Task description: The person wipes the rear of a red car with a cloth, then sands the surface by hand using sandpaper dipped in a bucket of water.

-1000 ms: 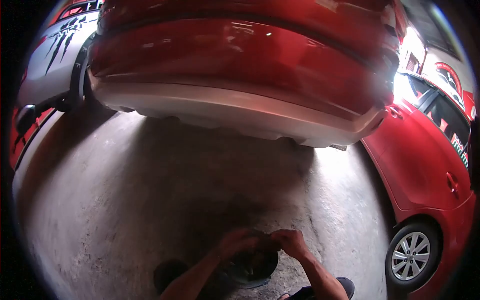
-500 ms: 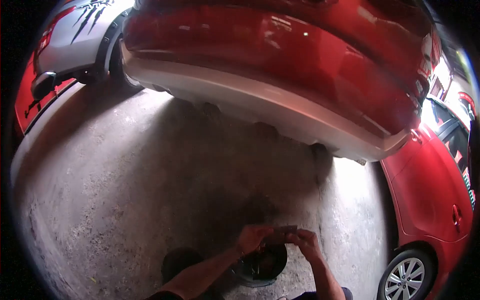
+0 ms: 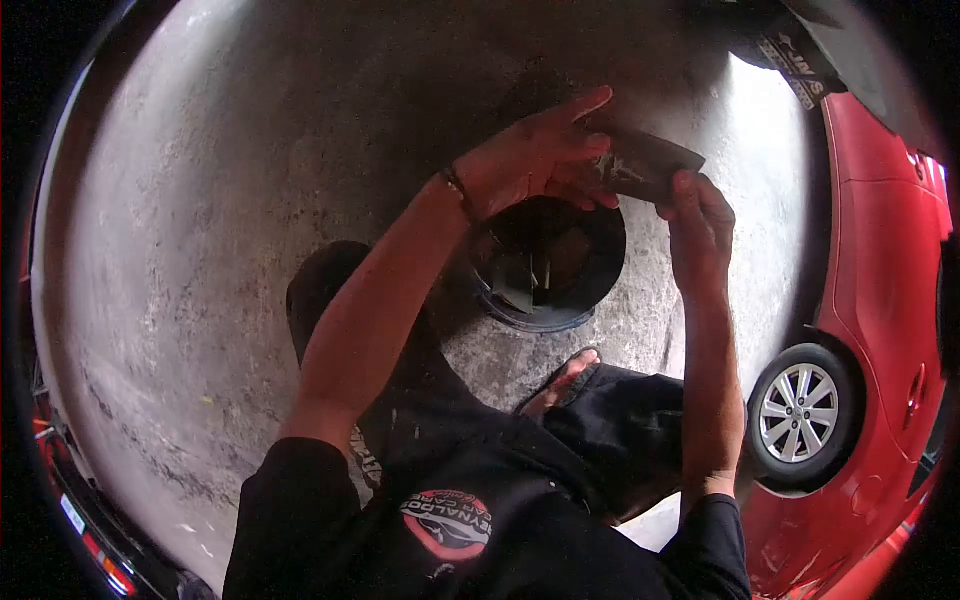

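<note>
In front of me, over the bucket, is a dark, stiff rectangular sheet (image 3: 650, 165) that looks like sandpaper, with a pale smear on its face. My right hand (image 3: 703, 215) pinches its right end between thumb and fingers. At the other end, my left hand (image 3: 535, 160) is open, fingers spread, with the fingertips at the sheet's edge. Below them stands a round black bucket (image 3: 545, 325) on the floor. Several flat pieces (image 3: 515, 290) lie inside it, partly lost in shadow.
The rough concrete floor (image 3: 200, 230) surrounds the bucket. To the right is a red car (image 3: 880, 250) with a silver-spoked wheel (image 3: 798, 412). A sandalled foot (image 3: 570, 378) rests near the bucket, and part of another vehicle (image 3: 100, 560) shows at lower left.
My view has tilted down from the red car's bumper to my lap and the bucket. My left hand's fingers have spread at the sheet's end; my right hand still grips it.
</note>
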